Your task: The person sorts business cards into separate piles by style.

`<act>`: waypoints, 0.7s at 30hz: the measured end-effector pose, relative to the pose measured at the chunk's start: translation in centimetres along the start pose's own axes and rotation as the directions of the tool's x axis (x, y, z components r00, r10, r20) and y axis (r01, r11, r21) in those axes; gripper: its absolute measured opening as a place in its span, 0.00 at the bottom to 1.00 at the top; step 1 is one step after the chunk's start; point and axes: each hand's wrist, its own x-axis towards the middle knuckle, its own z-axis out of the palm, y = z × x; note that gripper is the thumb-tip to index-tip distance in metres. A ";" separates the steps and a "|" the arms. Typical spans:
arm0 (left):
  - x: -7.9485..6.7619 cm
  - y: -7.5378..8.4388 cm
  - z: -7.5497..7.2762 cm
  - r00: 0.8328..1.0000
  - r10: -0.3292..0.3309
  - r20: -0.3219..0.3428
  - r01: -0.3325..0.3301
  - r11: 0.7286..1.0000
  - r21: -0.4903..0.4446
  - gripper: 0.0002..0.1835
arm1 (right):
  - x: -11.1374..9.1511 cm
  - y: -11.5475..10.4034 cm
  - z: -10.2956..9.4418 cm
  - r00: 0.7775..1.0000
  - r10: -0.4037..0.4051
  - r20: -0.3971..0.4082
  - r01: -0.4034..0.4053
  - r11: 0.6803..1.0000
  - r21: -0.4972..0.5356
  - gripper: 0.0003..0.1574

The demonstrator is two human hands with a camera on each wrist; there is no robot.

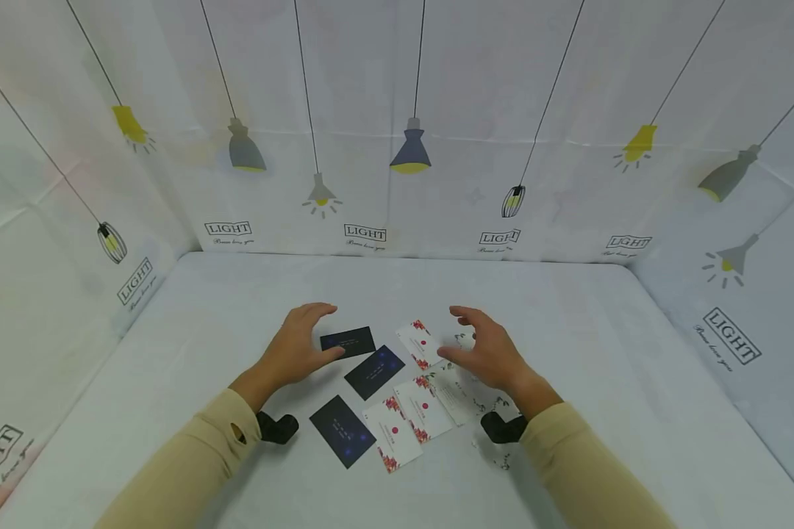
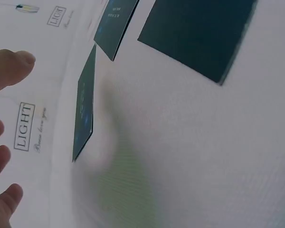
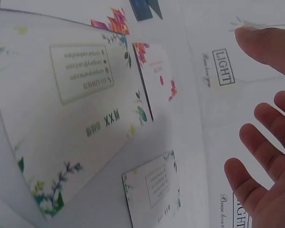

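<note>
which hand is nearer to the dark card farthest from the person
Left. In the head view, the left hand partly overlaps the left end of the dark card; the right hand is off to the right, beside the farthest red-flowered white card.

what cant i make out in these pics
Head: lettering on the dark blue cards, too small to read.
Left wrist: the largest dark card, cut off by the top edge.
Right wrist: the uppermost red-flowered card, cut off by the top edge; right hand, by the right.
</note>
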 end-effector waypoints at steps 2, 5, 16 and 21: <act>-0.2 -0.1 0.0 1.000 -0.017 0.003 0.017 1.000 -0.021 0.38 | 0.3 -0.3 0.4 1.000 -0.011 0.006 0.011 1.000 0.009 0.44; -0.4 -0.4 0.0 1.000 -0.029 0.003 0.029 0.998 -0.053 0.38 | 0.6 -0.8 1.0 0.999 -0.030 0.019 0.030 1.000 0.007 0.42; -0.6 -1.9 0.0 0.998 -0.048 0.033 0.051 0.996 -0.077 0.35 | 2.6 -2.4 2.8 0.994 -0.031 0.106 0.036 0.998 -0.049 0.39; -0.6 -2.1 0.0 0.997 -0.068 0.046 0.072 0.992 -0.099 0.37 | 3.7 -3.3 3.3 0.989 -0.051 0.142 0.060 0.997 -0.056 0.38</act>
